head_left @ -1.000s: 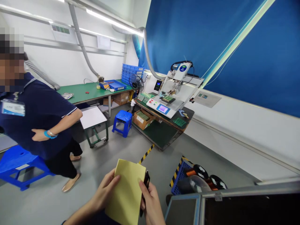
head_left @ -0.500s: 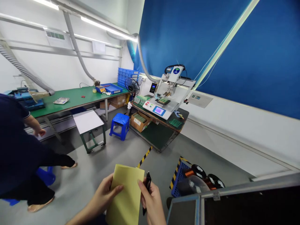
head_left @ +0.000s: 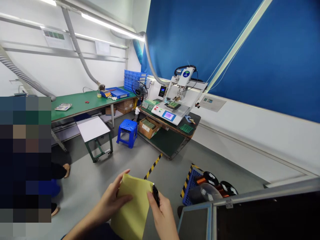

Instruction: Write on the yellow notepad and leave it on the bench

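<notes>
Yellow sheet (head_left: pixel 132 210): held low in the centre of the view, over the grey floor (head_left: pixel 100 180); its lower end is cut off by the frame edge.
Left hand (head_left: pixel 113 200): grasps the sheet's left edge, thumb on its face, fingers behind its top corner.
Right hand (head_left: pixel 161 213): pinches the sheet's right edge with the thumb and clasps a black pen (head_left: pixel 156 195) upright against the fingers; the pen's lower part is hidden in the hand.
Hidden: a co-worker at far left is masked by blur; only a foot (head_left: pixel 66 168) shows clearly.
Hard to make out: the small items on the green bench (head_left: pixel 82 103), beyond a calculator (head_left: pixel 62 106).
Crate (head_left: pixel 191 186): blue, on the floor just right of the sheet; holds copper-wire spools (head_left: pixel 212 185), partly covered by a cabinet top (head_left: pixel 225 206).
Box (head_left: pixel 149 127): cardboard, beneath the machine (head_left: pixel 175 103); holds green boards.
Blue tray (head_left: pixel 117 92): on the bench; contents unclear.
Stool (head_left: pixel 128 131): blue, between a white cart (head_left: pixel 92 128) and the box.
Change: since half a second ago the left fingers have spread above the sheet's top corner, the pen sits closer to the sheet, and the co-worker has shifted further left.
</notes>
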`<action>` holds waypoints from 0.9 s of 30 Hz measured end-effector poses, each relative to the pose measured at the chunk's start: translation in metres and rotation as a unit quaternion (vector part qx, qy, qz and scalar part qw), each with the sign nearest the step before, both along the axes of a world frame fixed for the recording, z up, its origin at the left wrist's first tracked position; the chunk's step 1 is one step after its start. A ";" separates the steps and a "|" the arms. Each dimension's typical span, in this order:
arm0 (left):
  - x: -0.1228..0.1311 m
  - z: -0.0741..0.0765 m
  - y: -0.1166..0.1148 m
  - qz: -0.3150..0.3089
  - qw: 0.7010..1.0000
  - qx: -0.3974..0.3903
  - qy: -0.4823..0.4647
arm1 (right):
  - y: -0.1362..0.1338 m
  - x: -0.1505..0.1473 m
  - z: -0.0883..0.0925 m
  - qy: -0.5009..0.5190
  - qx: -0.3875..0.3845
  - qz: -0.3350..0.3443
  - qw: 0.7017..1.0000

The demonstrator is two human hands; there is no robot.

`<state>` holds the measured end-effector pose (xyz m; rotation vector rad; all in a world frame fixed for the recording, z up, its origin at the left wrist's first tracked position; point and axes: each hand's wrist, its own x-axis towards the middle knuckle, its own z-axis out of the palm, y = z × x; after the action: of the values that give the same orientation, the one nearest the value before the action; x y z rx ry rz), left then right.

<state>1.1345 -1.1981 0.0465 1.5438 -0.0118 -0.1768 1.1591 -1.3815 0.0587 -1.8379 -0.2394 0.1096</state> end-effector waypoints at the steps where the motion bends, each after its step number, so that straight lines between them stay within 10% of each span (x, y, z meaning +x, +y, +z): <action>1: 0.000 -0.002 -0.001 0.000 1.000 0.012 -0.004 | 0.000 -0.001 0.000 -0.003 -0.003 -0.005 1.000; 5: 0.000 -0.010 0.000 0.039 0.985 0.116 -0.120 | 0.002 -0.007 -0.003 -0.004 -0.006 -0.019 1.000; 12: 0.009 0.024 -0.005 -0.085 0.829 0.426 -0.352 | 0.000 -0.014 -0.009 0.023 -0.015 0.065 0.997; 27: 0.009 0.002 -0.020 -0.043 0.905 0.351 -0.237 | -0.005 -0.022 -0.028 0.074 0.023 0.028 0.997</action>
<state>1.1431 -1.2181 0.0484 2.2797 -0.4446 0.1530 1.1369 -1.3868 0.0306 -1.7679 -0.1884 0.2769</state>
